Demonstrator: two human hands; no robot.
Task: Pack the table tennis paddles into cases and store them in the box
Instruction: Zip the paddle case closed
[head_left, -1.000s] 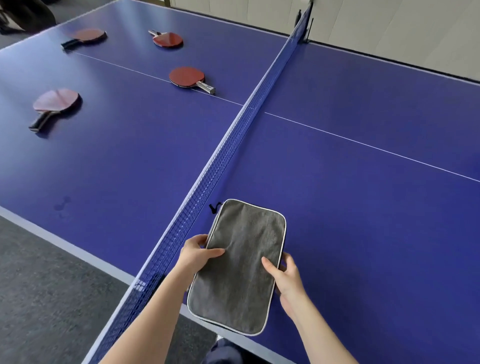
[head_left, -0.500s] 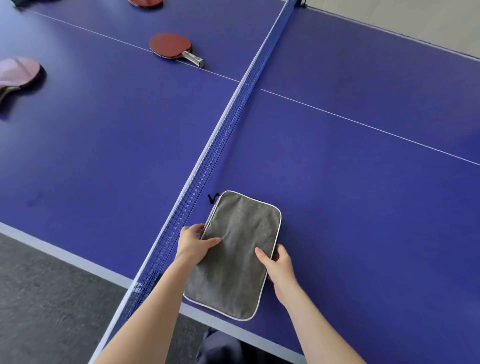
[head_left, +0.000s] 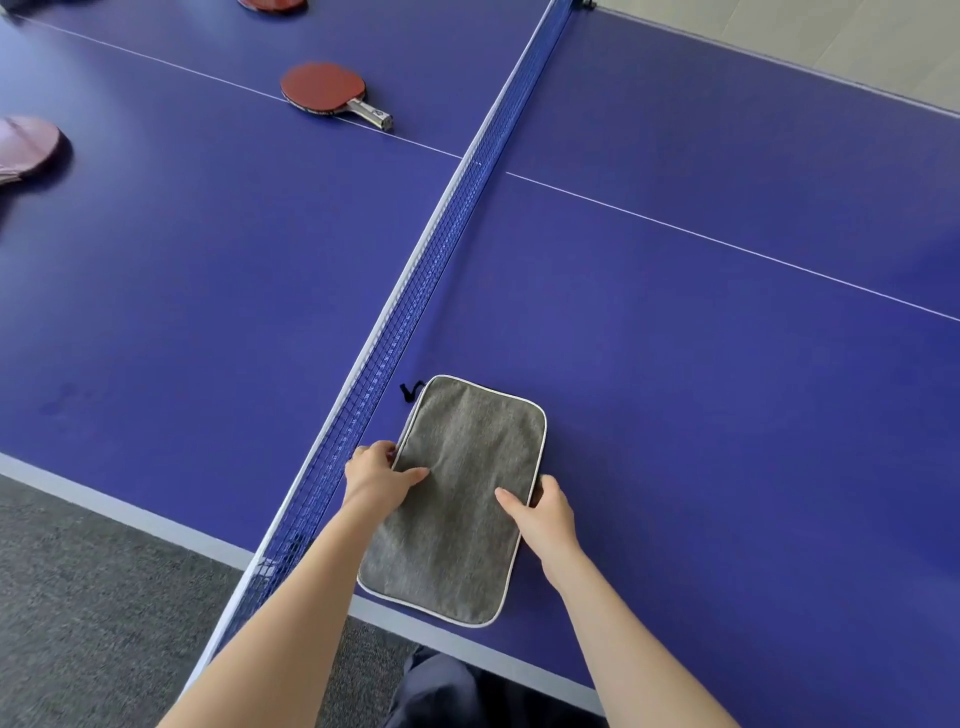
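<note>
Left hand (head_left: 376, 475) and right hand (head_left: 550, 514) are each clamping a long edge of the grey case (head_left: 462, 499), thumbs lying on top, fingers curling at the piping. Going across: a pale paddle (head_left: 28, 148) is lying blurred and half cut off at the far left, and a red paddle (head_left: 324, 85) is resting on the white centre line (head_left: 156, 62), handle pointing toward the net (head_left: 441, 249). My left hand is sitting just beside the net. I am holding the case right of it, its near end close to the desk's (head_left: 727, 415) near edge. Rightward, bare blue surface is stretching wide.
</note>
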